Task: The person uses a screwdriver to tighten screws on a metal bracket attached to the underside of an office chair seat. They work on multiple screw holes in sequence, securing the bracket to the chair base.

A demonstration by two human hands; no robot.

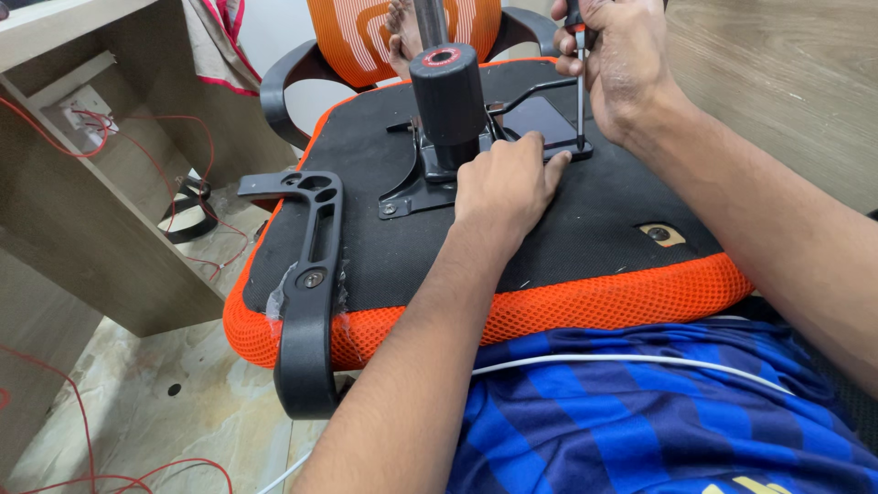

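Observation:
An orange mesh office chair lies upside down, its black seat underside (585, 220) facing up. A black metal mechanism plate (540, 123) with a thick black gas cylinder (448, 101) is mounted at the middle. My left hand (503, 183) rests flat on the plate's near edge, fingers pointing right. My right hand (622, 64) grips a screwdriver (580, 91) held upright, its tip touching the plate's right corner by my left fingertips.
A black plastic armrest (306, 284) is bolted along the seat's left side. An empty screw hole (660, 234) shows at the right of the seat. A wooden desk (101, 210) with red wires (137, 137) stands left. Another person's bare foot (402, 32) is behind the cylinder.

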